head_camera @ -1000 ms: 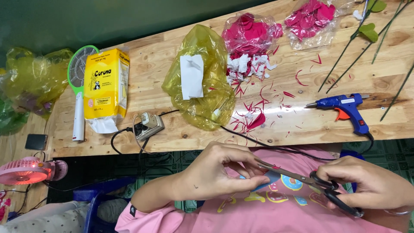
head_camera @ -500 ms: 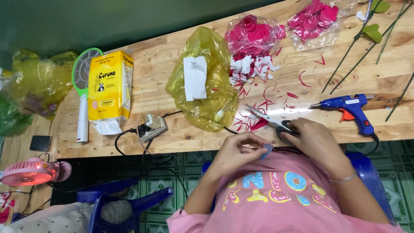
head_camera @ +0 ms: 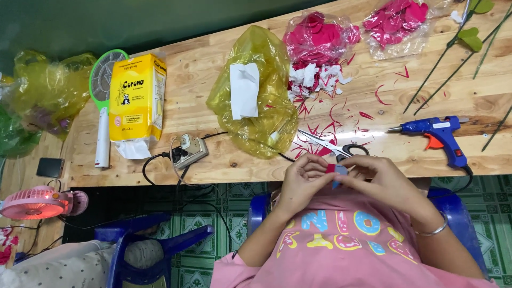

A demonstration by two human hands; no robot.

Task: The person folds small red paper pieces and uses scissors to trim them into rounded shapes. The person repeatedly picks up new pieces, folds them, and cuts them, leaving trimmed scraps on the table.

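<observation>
My left hand (head_camera: 303,180) and my right hand (head_camera: 380,178) meet in front of my chest, just below the table's near edge. Between their fingertips they pinch a small red piece (head_camera: 332,168) with a bit of blue under it. A pair of scissors (head_camera: 332,145) lies on the wooden table (head_camera: 213,96) right above my hands, blades to the left, among thin red scraps (head_camera: 341,120). A blue glue gun (head_camera: 438,133) rests to the right of the scissors.
A yellow plastic bag (head_camera: 261,96) with white paper, two clear bags of pink petals (head_camera: 320,34), green wire stems (head_camera: 453,58), a yellow tissue pack (head_camera: 137,98), a green racket swatter (head_camera: 102,106) and a power strip (head_camera: 189,152) are on the table. A pink fan (head_camera: 34,202) and blue chair (head_camera: 154,250) stand lower left.
My right hand has left the scissors on the table and come down to my left hand. Both hands now pinch the small red piece together.
</observation>
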